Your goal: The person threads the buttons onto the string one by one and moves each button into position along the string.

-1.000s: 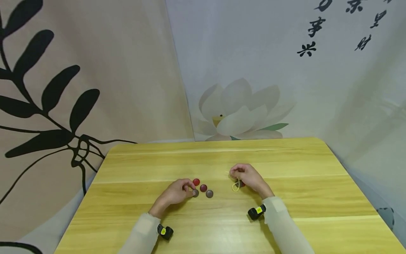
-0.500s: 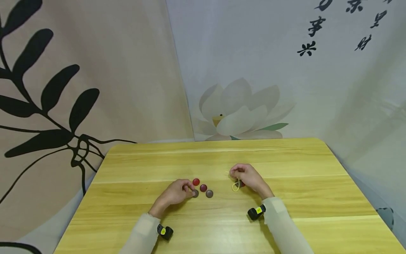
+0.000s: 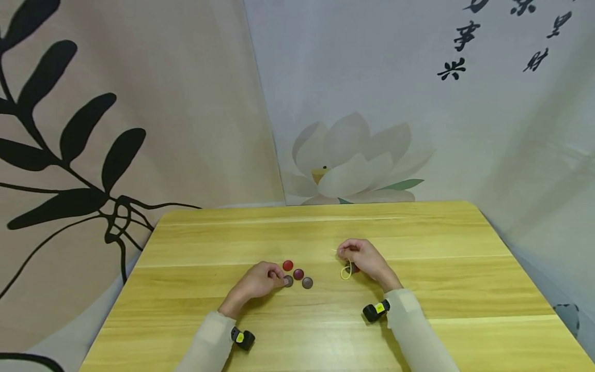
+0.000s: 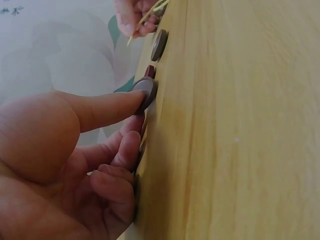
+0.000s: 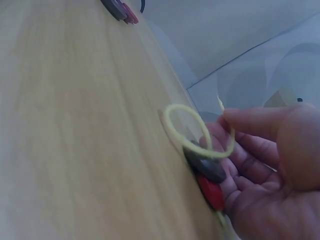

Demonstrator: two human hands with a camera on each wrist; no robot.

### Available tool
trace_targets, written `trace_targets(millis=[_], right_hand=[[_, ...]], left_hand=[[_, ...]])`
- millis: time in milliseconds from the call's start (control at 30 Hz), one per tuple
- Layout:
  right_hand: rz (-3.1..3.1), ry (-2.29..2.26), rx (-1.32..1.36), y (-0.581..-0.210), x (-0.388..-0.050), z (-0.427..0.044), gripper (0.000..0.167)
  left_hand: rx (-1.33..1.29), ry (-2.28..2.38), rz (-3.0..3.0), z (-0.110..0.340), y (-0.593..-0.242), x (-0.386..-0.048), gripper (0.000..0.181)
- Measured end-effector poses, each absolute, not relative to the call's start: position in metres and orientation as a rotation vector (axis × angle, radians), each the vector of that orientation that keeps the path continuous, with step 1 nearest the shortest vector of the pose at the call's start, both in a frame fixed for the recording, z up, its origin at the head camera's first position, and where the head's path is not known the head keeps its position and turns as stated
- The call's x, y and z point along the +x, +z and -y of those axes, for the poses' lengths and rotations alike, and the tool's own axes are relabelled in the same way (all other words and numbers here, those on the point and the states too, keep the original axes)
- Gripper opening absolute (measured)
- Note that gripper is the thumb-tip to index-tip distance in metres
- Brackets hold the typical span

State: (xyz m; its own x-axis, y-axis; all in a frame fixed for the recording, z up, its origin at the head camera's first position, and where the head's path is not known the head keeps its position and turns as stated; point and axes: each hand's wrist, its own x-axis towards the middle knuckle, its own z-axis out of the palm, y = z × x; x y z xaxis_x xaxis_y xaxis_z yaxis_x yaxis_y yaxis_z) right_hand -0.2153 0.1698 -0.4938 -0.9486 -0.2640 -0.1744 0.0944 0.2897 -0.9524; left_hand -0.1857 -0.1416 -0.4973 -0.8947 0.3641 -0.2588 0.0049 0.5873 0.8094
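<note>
Left hand [image 3: 259, 280]: pinches a grey disc [image 3: 289, 281] on the wooden table [image 3: 297, 330]; a scarlet disc [image 3: 287, 265], a maroon disc [image 3: 298, 274] and a second grey disc [image 3: 307, 283] lie near. Right hand [image 3: 365, 257]: thumb and finger pinch a yellow string [image 5: 200, 151], looped beside a dark disc [image 5: 210, 170] that touches a red disc [image 5: 211, 192].

The wooden table [image 3: 418, 243] is bathed in soft, moderately bright light, with a pale sheen thrown across its near half. Faint shadows are cast on the table beneath the left hand [image 3: 257, 281] and along the inner side of the right sleeve [image 3: 418, 328]. Broad, soft shading is seen on the cloth backdrop [image 3: 511, 129] behind the table. The right-wrist view is washed cool and hazy, its wood grain blurred.
</note>
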Motion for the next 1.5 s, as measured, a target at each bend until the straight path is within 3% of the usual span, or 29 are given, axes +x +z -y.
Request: trace_targets(millis=[367,700,1500], right_hand=[[-2.318,-1.718,-0.141,-0.479,-0.204,-0.163,0.018],[-2.37,-1.708,-0.14,-0.511,-0.216,-0.167,0.018],[-2.458,-1.742,-0.198,-0.495,-0.213,-0.161,0.016]], left_hand=[[0.286,1.258,-2.421,0.141,-0.494,-0.185,0.011],[0.28,1.271,-2.406,0.141,-0.494,-0.183,0.01],[0.152,1.39,-2.428,0.142,-0.499,-0.187,0.01]])
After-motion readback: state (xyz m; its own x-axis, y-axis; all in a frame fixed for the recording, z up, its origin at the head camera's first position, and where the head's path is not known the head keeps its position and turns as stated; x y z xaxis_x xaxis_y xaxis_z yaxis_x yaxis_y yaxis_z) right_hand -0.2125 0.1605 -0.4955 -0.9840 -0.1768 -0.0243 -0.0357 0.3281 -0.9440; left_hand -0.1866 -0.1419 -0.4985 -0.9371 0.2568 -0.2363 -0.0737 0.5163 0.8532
